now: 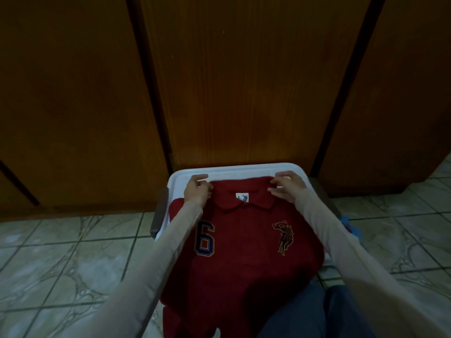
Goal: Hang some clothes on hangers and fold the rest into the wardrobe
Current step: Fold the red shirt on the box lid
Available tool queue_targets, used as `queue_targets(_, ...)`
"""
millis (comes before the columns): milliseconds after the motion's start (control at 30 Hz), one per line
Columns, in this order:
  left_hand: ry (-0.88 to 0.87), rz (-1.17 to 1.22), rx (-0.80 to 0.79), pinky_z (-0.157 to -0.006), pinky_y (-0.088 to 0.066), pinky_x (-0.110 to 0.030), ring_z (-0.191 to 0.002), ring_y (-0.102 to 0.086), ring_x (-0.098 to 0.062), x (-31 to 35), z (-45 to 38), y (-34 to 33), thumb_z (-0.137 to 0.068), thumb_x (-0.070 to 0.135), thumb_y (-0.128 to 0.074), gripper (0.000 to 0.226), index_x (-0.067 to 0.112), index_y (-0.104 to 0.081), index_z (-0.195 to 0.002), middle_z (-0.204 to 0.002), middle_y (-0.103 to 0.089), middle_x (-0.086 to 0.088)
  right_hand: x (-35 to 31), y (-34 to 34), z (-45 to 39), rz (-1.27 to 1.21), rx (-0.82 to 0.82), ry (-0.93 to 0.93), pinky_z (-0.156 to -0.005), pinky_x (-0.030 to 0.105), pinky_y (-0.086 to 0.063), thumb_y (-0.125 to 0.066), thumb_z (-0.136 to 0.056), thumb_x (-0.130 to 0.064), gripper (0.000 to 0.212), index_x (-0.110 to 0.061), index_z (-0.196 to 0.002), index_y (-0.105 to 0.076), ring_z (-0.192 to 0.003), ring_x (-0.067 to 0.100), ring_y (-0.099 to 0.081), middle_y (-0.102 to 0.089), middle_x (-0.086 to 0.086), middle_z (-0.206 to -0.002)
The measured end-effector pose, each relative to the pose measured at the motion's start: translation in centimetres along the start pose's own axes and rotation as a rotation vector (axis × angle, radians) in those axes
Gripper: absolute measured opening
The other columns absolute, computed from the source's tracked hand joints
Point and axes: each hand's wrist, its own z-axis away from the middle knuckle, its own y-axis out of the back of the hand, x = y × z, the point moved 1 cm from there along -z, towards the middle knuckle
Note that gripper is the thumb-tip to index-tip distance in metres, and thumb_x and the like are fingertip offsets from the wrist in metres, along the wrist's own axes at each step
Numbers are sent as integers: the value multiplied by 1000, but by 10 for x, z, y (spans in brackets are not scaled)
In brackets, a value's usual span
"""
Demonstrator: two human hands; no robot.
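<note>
— Lying flat, front side up, is a red polo shirt, spread over a white laundry basket that stands on the tiled floor right against the closed wooden wardrobe doors.

— And the hands?

— Both are at the shoulders, either side of the collar. On the shirt's near-left shoulder, the left hand has its grip curled, fingertips gathering the red cloth in a pinch. At the far-right shoulder corner, the right hand nips the fabric between thumb and forefinger, with the other fingers loosely bent above it.

— Anything on the shirt itself?

— A big navy number 6 with a pale outline on one side of the chest and an embroidered horse-and-rider emblem on the other. A small white size label shows inside the neck.

— What else is around?

— Pale long sleeves cover both arms. Dark blue cloth, probably the person's jeans though the light is too dim to be sure, sits at the lower right. A scrap of bright blue peeks out beside the basket's right edge.
</note>
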Motion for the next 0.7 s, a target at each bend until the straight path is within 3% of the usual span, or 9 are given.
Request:
queue_targets(67,15,-60,-71,-82,-47,-30,-85,-56,-16,-8,8,-3,-90,-5,-49,30,2,-56,-118,-98,-60,-11,11,-1,-4,354,-34,31,-73,30,-49,-59,-87,-4,35,-15,-119,-49,-99,24,-59,-56,14,-123)
queue_targets(133,-14,-133,-135,-92,-43,-26,-108,-53,-18,-17,19,-6,-89,-7,-48,34,4,-56,-120,-121,-56,-12,24,-1,-5,626,-57,114,-93,29,-39,-59,-89,-12,50,-15,-135,-41,-124,26,-46,-46,11,-139)
queue_targets(267,-272,-496,-207,-113,-24,-28,-137,-32,-24,-31,30,-12,-93,1,-48,43,7,-44,-136,-146,-37,-11,52,-7,-2,864,-135,235,-116,35,-13,-48,-97,-28,72,-16,-151,-2,-145,21,-10,-8,8,-158)
queue_targets(367,-359,-809,-265,-118,-7,-28,-146,-8,-17,-42,28,-17,-99,17,-42,58,10,-15,-150,-158,-10,-5,66,-13,-2,1111,-106,271,-117,48,2,-36,-100,-38,75,-16,-148,17,-145,15,11,14,1,-157)
queue_targets(467,-348,-1039,-275,-120,-4,-34,-146,6,-14,-51,25,-18,-102,28,-30,61,12,4,-150,-159,6,-2,72,-18,-2,1214,-72,283,-112,57,9,-27,-100,-43,73,-16,-146,22,-143,13,18,21,-4,-156)
queue_targets(700,-296,-1257,-238,-118,6,-33,-144,18,-13,-58,20,-17,-102,38,-14,60,14,19,-147,-156,21,1,77,-19,-17,1462,-19,254,-104,67,11,-10,-95,-60,70,-23,-146,22,-143,16,20,27,-10,-153)
